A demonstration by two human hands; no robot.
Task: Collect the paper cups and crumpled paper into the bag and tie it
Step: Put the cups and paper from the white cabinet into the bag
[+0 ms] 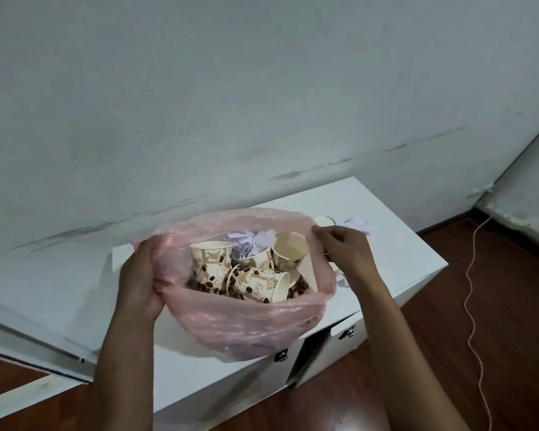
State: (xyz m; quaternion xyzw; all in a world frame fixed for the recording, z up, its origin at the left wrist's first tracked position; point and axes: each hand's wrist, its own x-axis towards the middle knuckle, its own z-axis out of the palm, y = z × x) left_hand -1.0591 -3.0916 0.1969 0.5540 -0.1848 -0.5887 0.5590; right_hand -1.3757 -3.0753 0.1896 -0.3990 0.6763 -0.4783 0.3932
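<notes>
A thin pink plastic bag (246,325) stands open on a low white cabinet (395,244). Inside it lie several paper cups printed with coffee beans (255,284) and crumpled white paper (249,244). My left hand (143,275) grips the bag's left rim. At the right rim my right hand (346,247) pinches the plastic. Behind my right hand, one more paper cup (323,220) and a wad of crumpled paper (360,225) lie on the cabinet top. Another scrap of paper (343,279) is partly hidden under my right wrist.
The cabinet stands against a pale wall, with doors and metal latches (350,332) on its front. A white cord (473,306) trails over the wooden floor to the right. A white board (28,309) lies to the left.
</notes>
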